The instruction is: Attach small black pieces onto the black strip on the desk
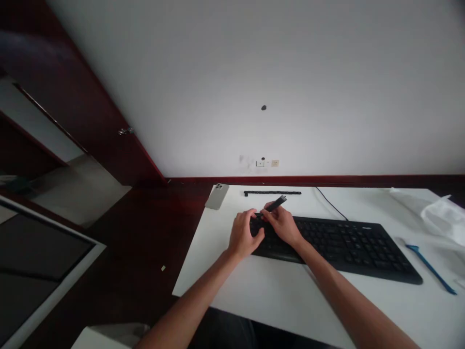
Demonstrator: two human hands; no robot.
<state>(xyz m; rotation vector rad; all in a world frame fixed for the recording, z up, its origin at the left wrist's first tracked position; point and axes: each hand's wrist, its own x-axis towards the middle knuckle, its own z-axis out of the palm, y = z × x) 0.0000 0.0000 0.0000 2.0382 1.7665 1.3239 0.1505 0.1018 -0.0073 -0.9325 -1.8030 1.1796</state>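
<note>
black keyboard (337, 245) lies on the white worktop (254, 291); both hands work at its left end. the right hand (282, 224) pinches a dark tool (276, 203), the left hand (244, 235) steadies that edge, its grip curled on the case. the step looks like prying keys, which calls for a careful lift.

Black keyboard (341, 245) flat on white table – slim dark tool (276, 203) tilted over its left end

phone (217, 196) at table (254, 291) corner; blue tool (430, 265), white bag (441, 213) right.
</note>
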